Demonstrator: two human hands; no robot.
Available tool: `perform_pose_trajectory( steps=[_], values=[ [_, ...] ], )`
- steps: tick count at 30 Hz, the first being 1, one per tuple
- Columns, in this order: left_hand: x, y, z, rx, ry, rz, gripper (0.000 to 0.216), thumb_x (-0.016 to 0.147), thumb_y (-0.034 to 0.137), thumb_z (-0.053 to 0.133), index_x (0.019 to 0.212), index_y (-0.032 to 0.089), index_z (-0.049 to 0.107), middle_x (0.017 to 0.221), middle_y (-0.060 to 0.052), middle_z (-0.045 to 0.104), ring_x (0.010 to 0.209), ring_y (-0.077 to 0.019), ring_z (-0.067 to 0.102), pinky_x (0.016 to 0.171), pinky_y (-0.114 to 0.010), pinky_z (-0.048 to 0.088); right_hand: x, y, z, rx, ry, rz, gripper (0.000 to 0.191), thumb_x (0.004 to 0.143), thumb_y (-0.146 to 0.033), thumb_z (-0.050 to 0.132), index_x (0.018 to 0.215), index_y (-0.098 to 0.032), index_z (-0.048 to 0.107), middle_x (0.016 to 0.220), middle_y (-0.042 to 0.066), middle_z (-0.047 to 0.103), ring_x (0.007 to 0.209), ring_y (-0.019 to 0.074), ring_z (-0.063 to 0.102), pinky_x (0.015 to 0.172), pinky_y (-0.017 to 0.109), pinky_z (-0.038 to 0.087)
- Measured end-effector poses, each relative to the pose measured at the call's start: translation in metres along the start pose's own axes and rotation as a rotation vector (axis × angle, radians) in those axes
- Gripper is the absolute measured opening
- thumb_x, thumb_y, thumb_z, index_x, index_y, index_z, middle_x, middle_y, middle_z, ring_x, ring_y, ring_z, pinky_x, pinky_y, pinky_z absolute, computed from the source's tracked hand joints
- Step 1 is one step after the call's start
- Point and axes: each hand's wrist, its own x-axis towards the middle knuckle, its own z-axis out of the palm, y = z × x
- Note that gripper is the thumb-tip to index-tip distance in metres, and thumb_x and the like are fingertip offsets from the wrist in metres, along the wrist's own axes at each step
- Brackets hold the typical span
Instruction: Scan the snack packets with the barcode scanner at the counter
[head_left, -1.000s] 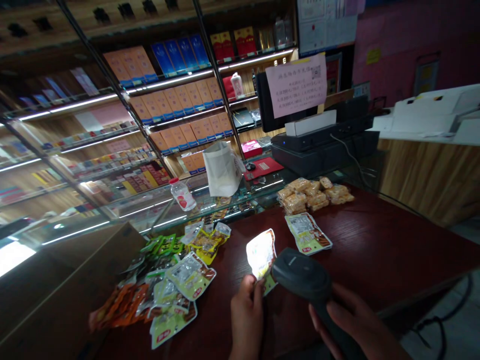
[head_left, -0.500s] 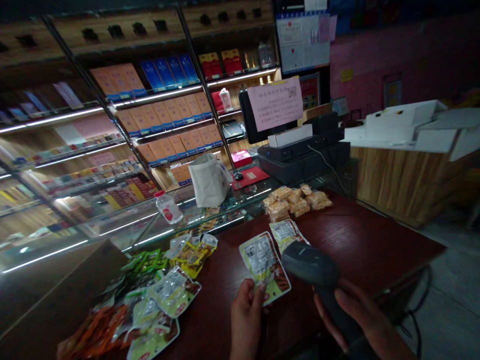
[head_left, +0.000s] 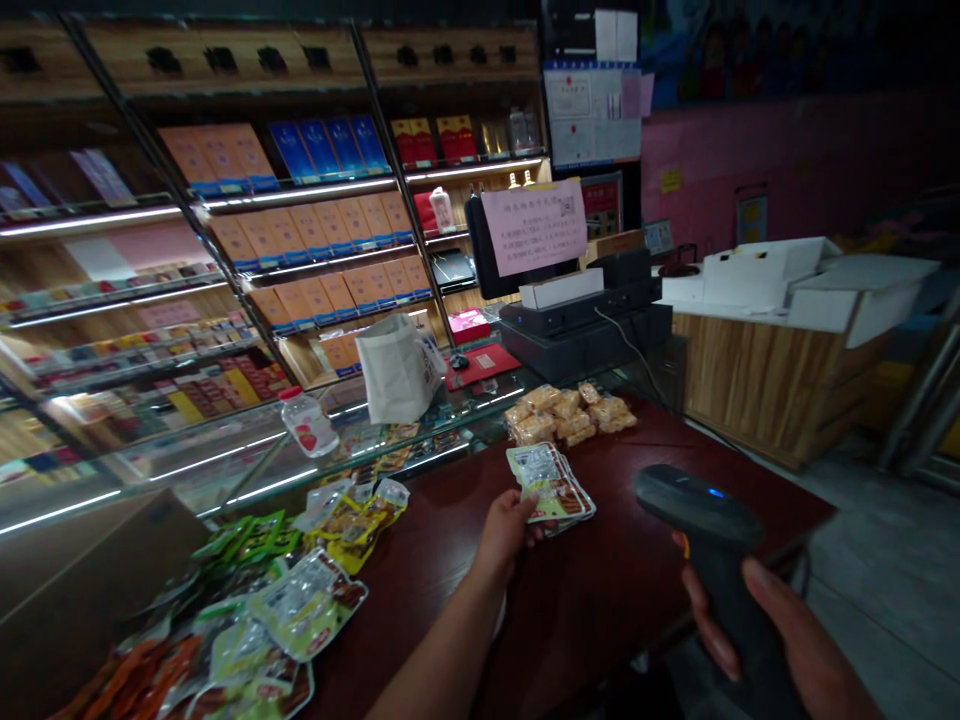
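My left hand [head_left: 510, 530] pinches the near corner of a green-and-white snack packet [head_left: 551, 480] over the dark red table. Another similar packet lies directly under it, with only its edge showing. My right hand [head_left: 780, 620] is wrapped round the handle of a dark grey barcode scanner [head_left: 701, 505], which has a small blue light lit on top. The scanner's head points left, apart from the packets. Just beyond the packets lie several clear-wrapped tan snack bundles [head_left: 566, 412].
Loose snack packets [head_left: 307, 600] in green, yellow and orange are heaped at the left, beside a cardboard box [head_left: 97, 570]. A red-capped bottle [head_left: 309, 425] and a white bag [head_left: 397, 370] stand on the glass counter. A cash register [head_left: 585, 320] stands behind the bundles.
My left hand has moved the packet away from me and right, onto the other packet. The scanner has moved right, away from the packets, and its blue light now shows.
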Motion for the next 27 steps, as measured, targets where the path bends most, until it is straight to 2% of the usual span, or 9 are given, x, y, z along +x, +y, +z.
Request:
perform_pose_trajectory(
  steps=[4, 10, 17, 20, 23, 25, 27],
  values=[
    [0.014, 0.000, 0.002, 0.087, -0.060, -0.071, 0.041, 0.074, 0.055, 0.066, 0.066, 0.018, 0.051, 0.044, 0.000, 0.060, 0.030, -0.0043, 0.034, 0.034, -0.018, 0.018, -0.003, 0.000, -0.001, 0.007, -0.002, 0.028, 0.048, 0.082, -0.059, 0.064, 0.111, -0.021, 0.071, 0.077, 0.009, 0.073, 0.048, 0.0190, 0.055, 0.046, 0.033, 0.048],
    [0.011, 0.001, -0.006, 0.213, -0.121, -0.174, 0.041, 0.077, 0.056, 0.063, 0.063, 0.018, 0.055, 0.035, 0.004, 0.049, 0.027, -0.0046, 0.025, 0.036, -0.020, 0.012, -0.004, -0.003, 0.006, 0.034, -0.012, 0.027, 0.046, 0.080, -0.060, 0.065, 0.106, -0.022, 0.071, 0.071, 0.007, 0.071, 0.043, 0.0166, 0.051, 0.042, 0.031, 0.045],
    [0.010, 0.001, 0.001, 0.352, -0.059, -0.160, 0.044, 0.088, 0.055, 0.046, 0.060, 0.020, 0.050, 0.038, 0.005, 0.046, 0.031, -0.0063, 0.025, 0.039, -0.023, 0.019, -0.007, -0.002, 0.016, 0.027, -0.042, 0.070, 0.046, 0.080, -0.060, 0.065, 0.104, -0.021, 0.071, 0.069, 0.006, 0.069, 0.047, 0.0169, 0.053, 0.045, 0.030, 0.045],
    [0.011, 0.001, 0.002, 0.458, 0.007, -0.119, 0.047, 0.089, 0.054, 0.044, 0.057, 0.021, 0.050, 0.039, 0.003, 0.047, 0.034, -0.0093, 0.034, 0.043, -0.024, 0.027, -0.006, 0.000, 0.017, 0.035, -0.063, 0.074, 0.046, 0.083, -0.059, 0.062, 0.102, -0.019, 0.072, 0.069, 0.006, 0.069, 0.046, 0.0149, 0.052, 0.043, 0.027, 0.043],
    [0.007, 0.003, -0.001, 0.573, 0.103, -0.048, 0.041, 0.086, 0.053, 0.053, 0.061, 0.020, 0.054, 0.050, -0.002, 0.058, 0.054, -0.0168, 0.057, 0.057, -0.026, 0.039, -0.004, 0.002, 0.013, 0.029, -0.036, 0.069, 0.045, 0.082, -0.059, 0.063, 0.104, -0.020, 0.071, 0.072, 0.005, 0.070, 0.047, 0.0150, 0.052, 0.044, 0.028, 0.044],
    [0.003, 0.003, -0.003, 0.659, 0.207, 0.050, 0.033, 0.084, 0.051, 0.058, 0.078, 0.019, 0.060, 0.072, -0.007, 0.069, 0.076, -0.0229, 0.066, 0.070, -0.029, 0.044, -0.004, 0.003, 0.011, 0.018, -0.021, 0.074, 0.046, 0.080, -0.060, 0.065, 0.104, -0.021, 0.071, 0.071, 0.005, 0.069, 0.046, 0.0155, 0.052, 0.043, 0.029, 0.044],
    [0.001, 0.000, -0.003, 0.697, 0.314, 0.199, 0.037, 0.083, 0.046, 0.061, 0.103, 0.015, 0.060, 0.101, -0.015, 0.071, 0.101, -0.0274, 0.065, 0.084, -0.034, 0.046, -0.003, 0.003, 0.010, 0.013, -0.021, 0.076, 0.047, 0.080, -0.061, 0.064, 0.102, -0.020, 0.071, 0.067, 0.005, 0.068, 0.044, 0.0156, 0.051, 0.042, 0.029, 0.043]
  ],
)
